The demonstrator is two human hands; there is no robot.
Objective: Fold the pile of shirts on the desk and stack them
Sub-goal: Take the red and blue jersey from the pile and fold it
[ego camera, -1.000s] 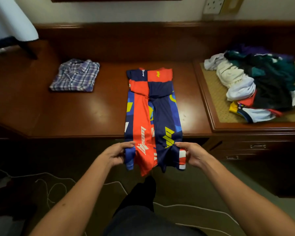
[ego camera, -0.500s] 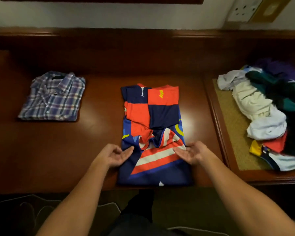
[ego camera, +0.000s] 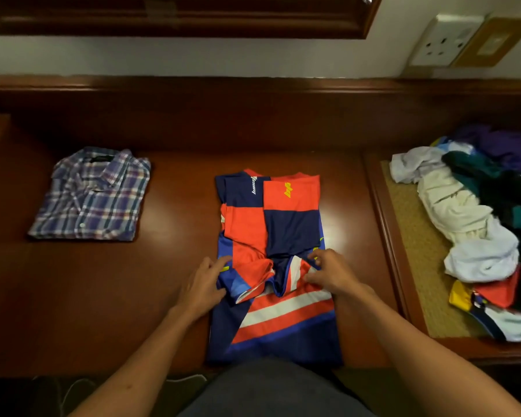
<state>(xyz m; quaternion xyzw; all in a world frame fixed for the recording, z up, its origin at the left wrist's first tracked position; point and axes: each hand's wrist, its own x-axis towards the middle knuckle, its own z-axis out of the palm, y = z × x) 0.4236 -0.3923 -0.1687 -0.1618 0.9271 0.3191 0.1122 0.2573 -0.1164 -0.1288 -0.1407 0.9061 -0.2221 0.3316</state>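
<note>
A red, navy and blue sports jersey [ego camera: 271, 224] lies lengthwise in the middle of the dark wooden desk [ego camera: 169, 281], its lower part folded up over itself. My left hand [ego camera: 202, 284] grips the folded hem at the jersey's left edge. My right hand [ego camera: 331, 272] pinches the same hem on the right side. A folded plaid shirt [ego camera: 91, 197] rests flat at the left of the desk. An unfolded pile of shirts [ego camera: 478, 224] in white, cream, green, purple and red sits on the right.
The pile lies on a woven mat [ego camera: 415, 245] set in a raised section of the desk. A wooden back panel [ego camera: 253, 115] runs behind the desk. A wall socket [ego camera: 442, 40] is at the upper right. My dark-clothed lap [ego camera: 271, 392] meets the front edge.
The jersey's hanging bottom end was lifted from below the desk edge and folded up onto the desk. Both hands have carried the hem farther up the jersey.
</note>
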